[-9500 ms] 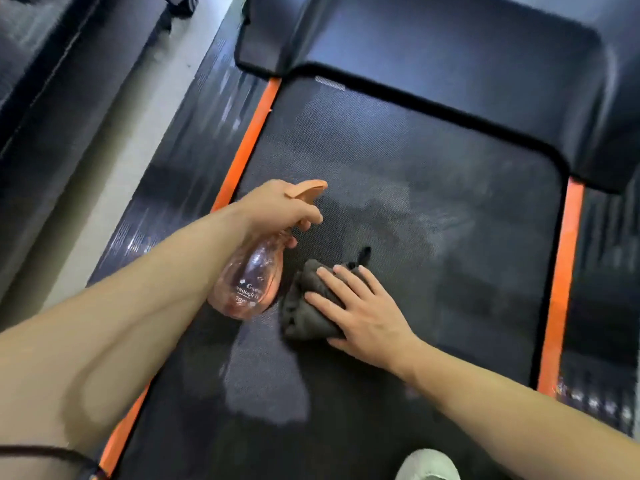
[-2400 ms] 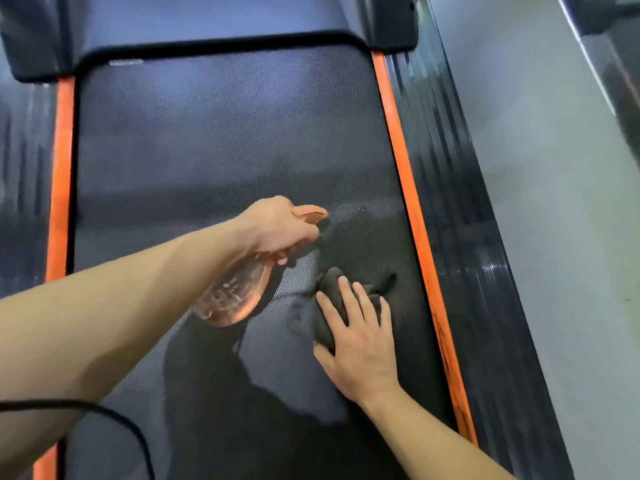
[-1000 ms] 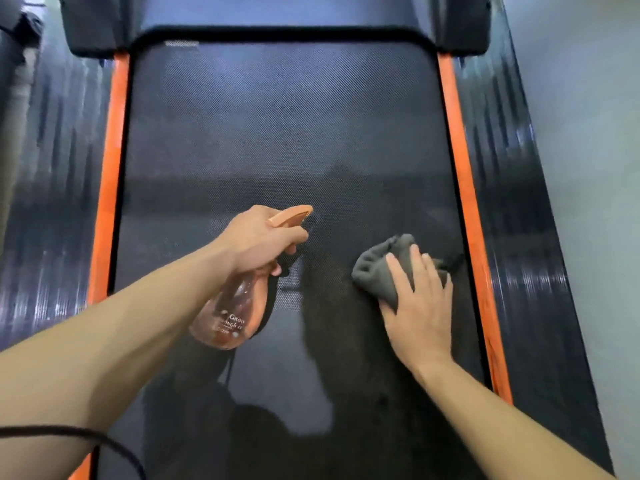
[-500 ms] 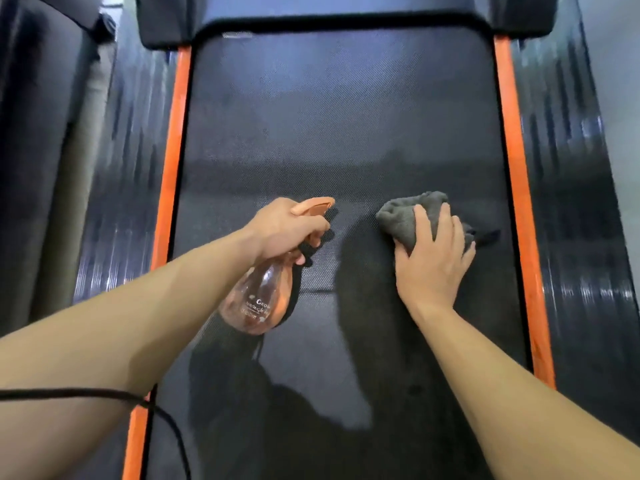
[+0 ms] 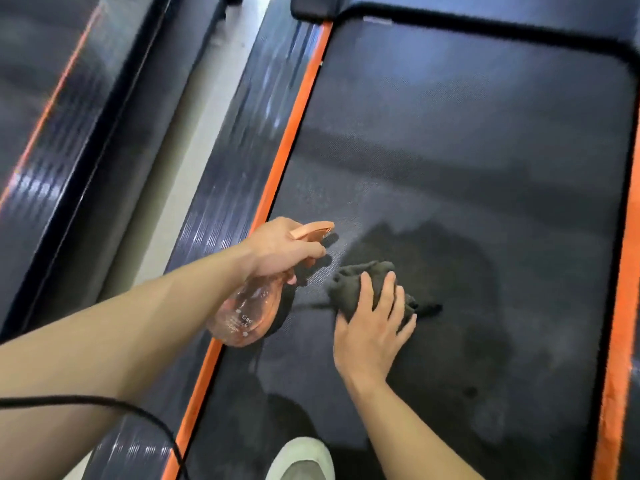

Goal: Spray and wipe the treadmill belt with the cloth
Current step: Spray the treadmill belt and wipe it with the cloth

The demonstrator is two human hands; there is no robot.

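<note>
Head view: looks down on one treadmill. A second black treadmill [image 5: 52, 116] stands at far left, with a pale floor strip [image 5: 194, 140] between the two.
Black cable [image 5: 104, 401]: crosses the lower left corner over the left forearm.
Left orange stripe [image 5: 294, 126]: borders the belt's left edge, running from bottom left toward top centre.
Left hand [image 5: 280, 247]: fingers curled round the neck of a translucent orange-pink plastic spray bottle [image 5: 247, 317]. The nozzle points right and ahead over the belt, and the bottle body hangs above the stripe.
Crumpled dark grey cloth [image 5: 353, 282]: lies on the belt just right of the nozzle, apart from the bottle.
Right hand [image 5: 374, 330]: flat, fingers straight and spread, pressing down on the cloth's near right part. It grips nothing.
Black textured treadmill belt [image 5: 467, 133]: its long axis runs away from the person toward the black hood [image 5: 485, 15] at top. A darker, damp-looking patch [image 5: 450, 258] surrounds the cloth and spreads right.
Governing relation: the cloth sits under the right hand, the nearer hand. Paler belt lies ahead along the long axis.
Judgement: wiping is in progress, and the next stroke likely carries the cloth forward or sideways across the paler area.
Right orange stripe [image 5: 620, 306]: well apart from the cloth.
</note>
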